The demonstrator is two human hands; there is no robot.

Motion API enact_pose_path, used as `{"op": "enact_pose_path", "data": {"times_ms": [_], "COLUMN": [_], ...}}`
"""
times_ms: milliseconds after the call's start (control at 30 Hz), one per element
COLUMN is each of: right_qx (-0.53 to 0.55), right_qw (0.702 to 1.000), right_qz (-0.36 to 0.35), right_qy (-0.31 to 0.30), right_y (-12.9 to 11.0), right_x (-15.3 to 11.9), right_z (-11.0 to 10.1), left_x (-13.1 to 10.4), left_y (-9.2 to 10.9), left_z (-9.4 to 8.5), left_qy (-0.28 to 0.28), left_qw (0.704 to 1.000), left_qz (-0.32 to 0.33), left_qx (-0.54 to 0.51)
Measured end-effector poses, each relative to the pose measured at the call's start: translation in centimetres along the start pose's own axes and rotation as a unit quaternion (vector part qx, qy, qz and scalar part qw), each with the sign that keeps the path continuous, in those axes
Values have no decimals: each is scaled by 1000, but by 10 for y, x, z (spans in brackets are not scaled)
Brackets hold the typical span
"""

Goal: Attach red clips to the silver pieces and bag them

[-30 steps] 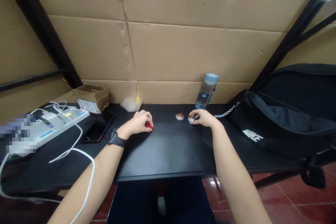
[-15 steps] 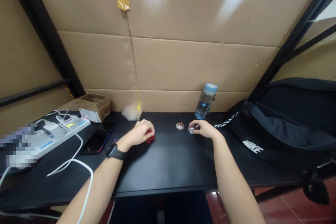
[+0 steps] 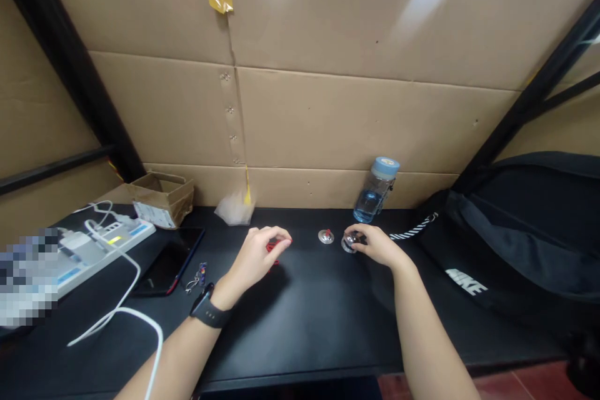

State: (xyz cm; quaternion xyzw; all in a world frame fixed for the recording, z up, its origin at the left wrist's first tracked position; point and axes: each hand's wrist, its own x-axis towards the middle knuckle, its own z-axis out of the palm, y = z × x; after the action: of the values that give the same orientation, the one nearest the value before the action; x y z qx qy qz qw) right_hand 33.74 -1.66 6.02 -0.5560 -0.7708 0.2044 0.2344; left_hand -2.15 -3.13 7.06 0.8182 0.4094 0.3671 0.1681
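Observation:
My left hand (image 3: 260, 254), with a black watch (image 3: 209, 307) on its wrist, is over the table left of centre. Its thumb and fingertips come together, with a bit of red at the tips. Bright red cord (image 3: 273, 267) shows under and between the fingers, partly hidden by them. My right hand (image 3: 377, 245) has its fingers closed around a small shiny silver domed disc (image 3: 347, 242), low at the tabletop. A second silver domed disc (image 3: 325, 237), with a red bit on top, lies just left of it.
A blue-capped water bottle (image 3: 376, 190) stands behind my right hand, and a black bag (image 3: 506, 244) lies to the right. At left are a phone (image 3: 171, 262), keychain (image 3: 199, 276), power strip (image 3: 100, 247), white cable (image 3: 135, 311), small cardboard box (image 3: 164, 197) and translucent plastic bag (image 3: 235, 207).
My left hand has lifted slightly and shifted right, its fingertips now farther out. The keychain behind the wrist has come into view. My right hand stays at the same disc; the view shifted a little.

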Motion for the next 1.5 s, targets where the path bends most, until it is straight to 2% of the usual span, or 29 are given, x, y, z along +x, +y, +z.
{"op": "enact_pose_path", "data": {"times_ms": [100,200,300,400,533,667,1167,1333,1500], "right_qx": [24,143,331,463,544,582,597,591,568], "right_qw": [999,987,939,883,837,812,801,807,822], "right_qz": [-8,-38,-69,-72,-54,-39,-25,-18,-6], "right_qy": [44,66,57,45,18,5,-32,-16,20], "right_y": [-17,-46,-78,-101,-114,-117,-115,-115,-115], "right_x": [-1,1,3,3,2,1,-3,-1,1], "right_z": [0,13,39,68,91,92,89,92,97], "left_x": [-3,-6,-9,-10,-12,-13,-13,-14,-15], "left_y": [2,6,11,16,18,15,21,19,18], "left_z": [5,10,15,18,21,25,26,27,29], "left_qy": [31,72,90,94,127,166,185,190,181], "left_qw": [999,993,992,995,991,983,978,975,979], "left_qz": [-11,-33,-43,-8,23,12,29,48,34], "left_qx": [-41,-84,-81,-27,36,78,96,107,85]}}
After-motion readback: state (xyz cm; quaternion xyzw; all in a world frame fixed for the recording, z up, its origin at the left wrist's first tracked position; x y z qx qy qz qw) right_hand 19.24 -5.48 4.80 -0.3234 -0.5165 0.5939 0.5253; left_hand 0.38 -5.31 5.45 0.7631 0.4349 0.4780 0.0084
